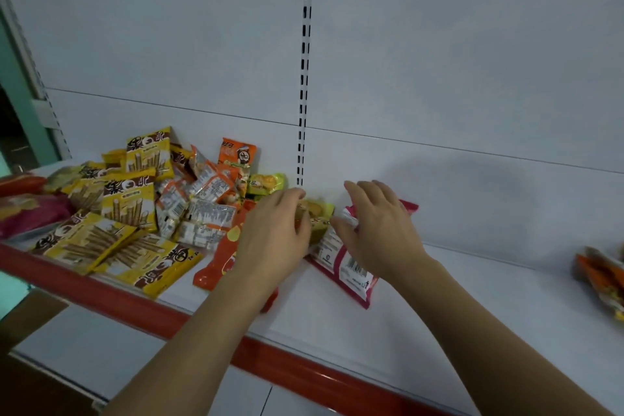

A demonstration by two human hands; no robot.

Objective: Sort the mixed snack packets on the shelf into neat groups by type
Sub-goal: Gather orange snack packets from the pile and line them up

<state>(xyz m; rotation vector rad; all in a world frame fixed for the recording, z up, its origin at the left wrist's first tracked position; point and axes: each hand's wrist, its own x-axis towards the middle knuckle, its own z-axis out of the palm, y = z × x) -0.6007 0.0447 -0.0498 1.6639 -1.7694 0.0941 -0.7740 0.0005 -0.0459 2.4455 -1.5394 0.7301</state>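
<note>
A mixed heap of snack packets lies on the white shelf [472, 280]. Several yellow wafer-stick packets [128, 199] fill the left, small orange and white sachets [202, 203] sit behind them, and an orange packet [238, 154] leans on the back wall. My left hand [273, 233] grips a small yellow-green packet [319, 209], with a long orange-red packet [219, 257] under the wrist. My right hand [378, 223] rests on a pink-red packet [347, 267] lying back side up, fingers curled at its top edge. Another green-yellow packet [266, 183] lies by the wall.
A red strip [297, 371] runs along the shelf's front edge. Pink and red bags [30, 209] lie at the far left. A few orange packets [604, 273] sit at the far right. A slotted upright [304, 78] divides the back panel. Bare shelf lies between my right hand and the right-hand packets.
</note>
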